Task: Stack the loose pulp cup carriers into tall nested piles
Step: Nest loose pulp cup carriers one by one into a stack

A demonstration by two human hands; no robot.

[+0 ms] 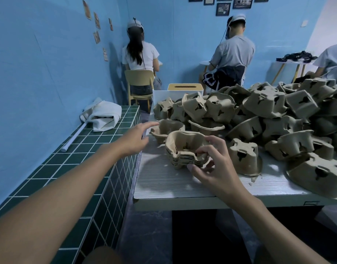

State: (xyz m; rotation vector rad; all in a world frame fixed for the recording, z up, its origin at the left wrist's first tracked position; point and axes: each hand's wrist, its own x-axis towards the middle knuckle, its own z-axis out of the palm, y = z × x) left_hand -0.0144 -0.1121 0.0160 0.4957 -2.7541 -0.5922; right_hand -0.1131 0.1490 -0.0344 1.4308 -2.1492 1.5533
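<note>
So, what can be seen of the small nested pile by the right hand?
The nested pile is several brown pulp carriers fitted one into another, cups open upward, layered rims showing on the near side. It looks like rough moulded paper fibre. It sits on the pale table, near its left edge. The right hand grips its near rim, thumb below, fingers above.

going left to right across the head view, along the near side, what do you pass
white cloth → left hand → nested pile of carriers → right hand → upturned single carrier → upturned carrier at the table's right edge
</note>
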